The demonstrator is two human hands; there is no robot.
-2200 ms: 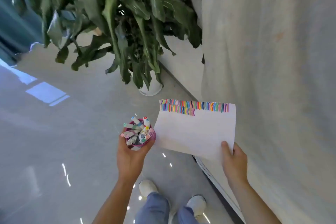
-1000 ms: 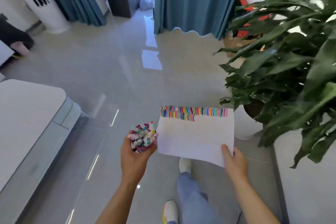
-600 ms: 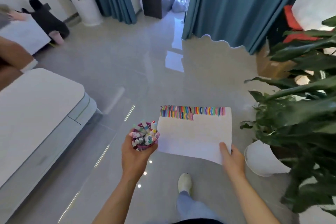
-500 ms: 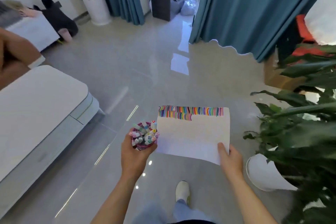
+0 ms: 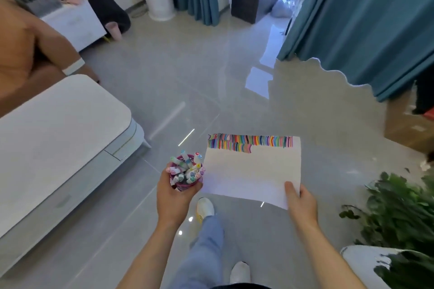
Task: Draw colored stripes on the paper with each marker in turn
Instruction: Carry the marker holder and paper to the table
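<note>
The left hand (image 5: pixel 175 197) has its grip clamped round a magenta round cup (image 5: pixel 187 186), fingers curled about the wall, with a crowd of pastel-capped colored markers (image 5: pixel 187 168) standing in it, caps up. Just beside the cup, the white rectangular sheet of paper (image 5: pixel 251 176) is held flat in the air above the glossy grey tiled floor (image 5: pixel 187 77). The right hand (image 5: pixel 299 202) pinches the sheet's near right corner, thumb on top; the fingers beneath are hidden. A band of short multicolored stripes (image 5: pixel 249 143) runs along the paper's far edge, two rows deep at the left end; the rest of the sheet is bare. The paper's left edge comes close to the cup; I cannot tell whether they touch. A white round-cornered low unit (image 5: pixel 58 136) edges the left side, a leafy green plant in a white pot (image 5: pixel 399 213) the near right, teal curtains (image 5: pixel 364 19) the far right, with open floor between them ahead.
</note>
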